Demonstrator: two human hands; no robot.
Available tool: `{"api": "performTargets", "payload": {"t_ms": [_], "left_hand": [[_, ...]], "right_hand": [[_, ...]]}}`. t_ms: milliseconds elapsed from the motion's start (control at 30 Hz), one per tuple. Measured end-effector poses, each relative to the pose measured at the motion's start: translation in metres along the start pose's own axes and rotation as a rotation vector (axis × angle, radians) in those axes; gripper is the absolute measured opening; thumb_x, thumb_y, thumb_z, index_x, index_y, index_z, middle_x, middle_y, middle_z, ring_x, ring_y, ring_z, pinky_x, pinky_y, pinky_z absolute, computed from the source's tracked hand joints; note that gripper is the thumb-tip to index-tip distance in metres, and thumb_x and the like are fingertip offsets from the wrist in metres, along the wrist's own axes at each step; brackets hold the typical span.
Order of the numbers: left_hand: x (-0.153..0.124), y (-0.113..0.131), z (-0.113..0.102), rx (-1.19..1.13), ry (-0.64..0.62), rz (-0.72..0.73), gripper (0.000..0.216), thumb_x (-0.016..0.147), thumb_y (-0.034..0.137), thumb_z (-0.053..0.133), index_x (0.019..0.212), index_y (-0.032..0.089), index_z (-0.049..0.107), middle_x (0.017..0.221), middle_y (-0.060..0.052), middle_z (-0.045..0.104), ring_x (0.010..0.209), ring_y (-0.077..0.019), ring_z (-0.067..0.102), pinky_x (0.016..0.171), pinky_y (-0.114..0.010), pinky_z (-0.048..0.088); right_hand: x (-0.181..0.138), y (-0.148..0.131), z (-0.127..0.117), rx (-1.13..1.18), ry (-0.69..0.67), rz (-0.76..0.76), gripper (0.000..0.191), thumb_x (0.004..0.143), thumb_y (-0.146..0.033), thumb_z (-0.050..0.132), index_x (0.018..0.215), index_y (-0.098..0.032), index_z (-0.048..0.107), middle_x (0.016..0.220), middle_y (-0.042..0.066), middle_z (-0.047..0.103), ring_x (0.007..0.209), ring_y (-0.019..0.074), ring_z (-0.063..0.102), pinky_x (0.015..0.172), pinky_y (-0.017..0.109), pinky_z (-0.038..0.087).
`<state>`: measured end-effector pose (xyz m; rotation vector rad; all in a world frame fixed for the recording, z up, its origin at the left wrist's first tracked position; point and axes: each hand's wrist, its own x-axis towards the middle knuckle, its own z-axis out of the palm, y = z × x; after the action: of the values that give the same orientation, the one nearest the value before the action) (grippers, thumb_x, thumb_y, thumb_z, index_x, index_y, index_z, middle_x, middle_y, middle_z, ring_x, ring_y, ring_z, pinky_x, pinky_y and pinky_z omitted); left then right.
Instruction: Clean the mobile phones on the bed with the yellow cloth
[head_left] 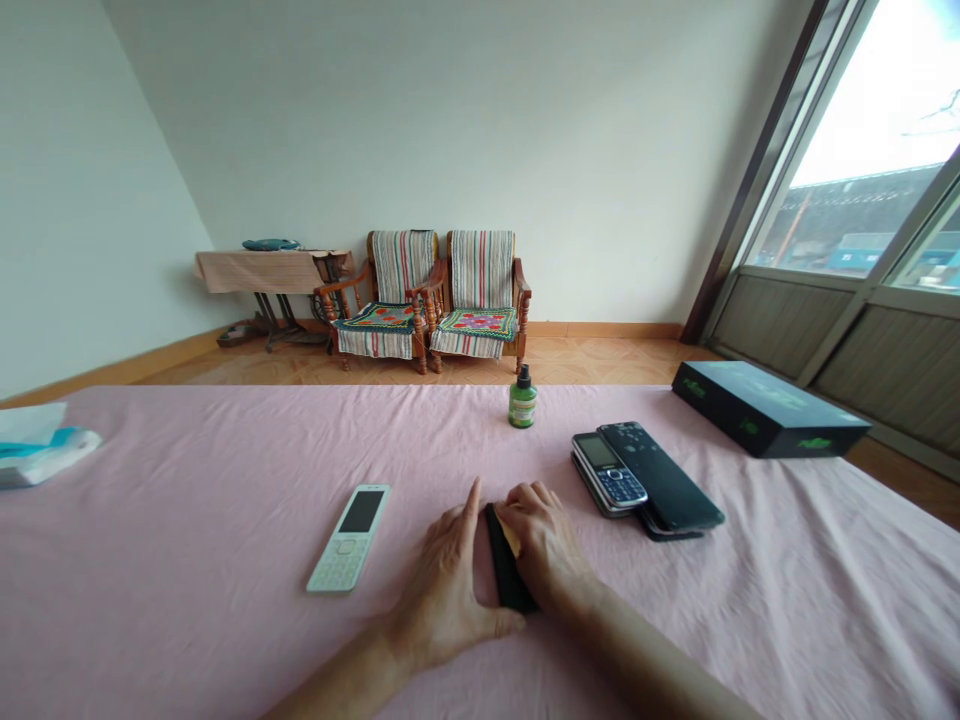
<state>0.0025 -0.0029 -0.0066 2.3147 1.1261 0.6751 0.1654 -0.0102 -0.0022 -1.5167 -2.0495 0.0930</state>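
A dark, flat, phone-shaped object lies on the pink tablecloth between my hands. My right hand presses down over it, fingers curled around a small yellowish cloth. Much of the dark object is hidden under that hand. To its left, my left hand is open, its index finger stretched forward and its thumb reaching to the object's near end; whether the thumb touches it I cannot tell. A white keypad phone lies face up left of my left hand.
On the right, a dark keypad phone leans against a black phone or case. Behind them sits a black box. A green bottle stands near the far edge. A tissue pack is at far left. Two chairs stand beyond.
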Motion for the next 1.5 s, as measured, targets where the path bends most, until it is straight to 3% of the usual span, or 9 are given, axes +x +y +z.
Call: {"api": "performTargets", "payload": {"t_ms": [333,500,733,900,1167,1500], "left_hand": [[-0.001,0.0,-0.001,-0.005,-0.001,0.012,0.137,0.046,0.027,0.088,0.148,0.027,-0.004,0.14,-0.015,0.042,0.127,-0.0364,0.039,0.103,-0.055,0.032],[0.0,-0.002,0.001,-0.017,0.019,0.032,0.137,0.045,0.035,0.09,0.148,0.026,0.001,0.141,-0.016,0.041,0.128,-0.0379,0.038,0.103,-0.055,0.033],[0.0,-0.001,-0.001,-0.01,0.013,0.036,0.135,0.046,0.032,0.089,0.148,0.026,0.002,0.14,-0.016,0.042,0.128,-0.0371,0.039,0.104,-0.055,0.032],[-0.001,-0.002,-0.004,-0.022,0.016,0.089,0.13,0.049,0.04,0.087,0.148,0.027,0.004,0.142,-0.013,0.041,0.128,-0.0374,0.039,0.105,-0.052,0.033],[0.0,-0.006,-0.001,0.011,-0.031,0.075,0.137,0.046,0.035,0.09,0.148,0.028,-0.002,0.141,-0.014,0.041,0.128,-0.0359,0.038,0.105,-0.054,0.031],[0.0,-0.007,-0.001,0.005,-0.046,0.072,0.135,0.047,0.038,0.089,0.148,0.027,0.0,0.142,-0.013,0.04,0.128,-0.0346,0.037,0.106,-0.052,0.029]], "right_hand": [[-0.014,0.011,0.001,0.175,0.034,0.053,0.03,0.074,0.007,0.048,0.075,-0.017,0.064,0.086,0.005,0.056,0.082,0.0174,0.051,0.07,0.027,0.041],[-0.041,0.002,-0.008,0.299,-0.012,0.042,0.029,0.08,0.004,0.045,0.079,-0.018,0.064,0.083,0.004,0.055,0.076,0.016,0.054,0.063,0.025,0.042],[-0.072,-0.007,-0.018,0.234,-0.082,0.02,0.026,0.082,0.0,0.046,0.088,-0.019,0.063,0.088,0.007,0.056,0.081,0.0198,0.056,0.064,0.027,0.045],[-0.055,-0.007,-0.02,0.165,-0.092,0.0,0.026,0.087,-0.003,0.045,0.084,-0.02,0.064,0.086,0.006,0.057,0.079,0.0185,0.053,0.066,0.028,0.041],[-0.002,-0.003,-0.008,0.011,-0.074,-0.046,0.019,0.085,-0.005,0.054,0.087,-0.019,0.066,0.089,0.005,0.058,0.085,0.019,0.049,0.075,0.03,0.035],[-0.005,-0.003,-0.008,-0.022,-0.083,-0.024,0.015,0.086,-0.008,0.054,0.087,-0.018,0.064,0.092,0.005,0.057,0.085,0.0189,0.047,0.076,0.03,0.033]]}}
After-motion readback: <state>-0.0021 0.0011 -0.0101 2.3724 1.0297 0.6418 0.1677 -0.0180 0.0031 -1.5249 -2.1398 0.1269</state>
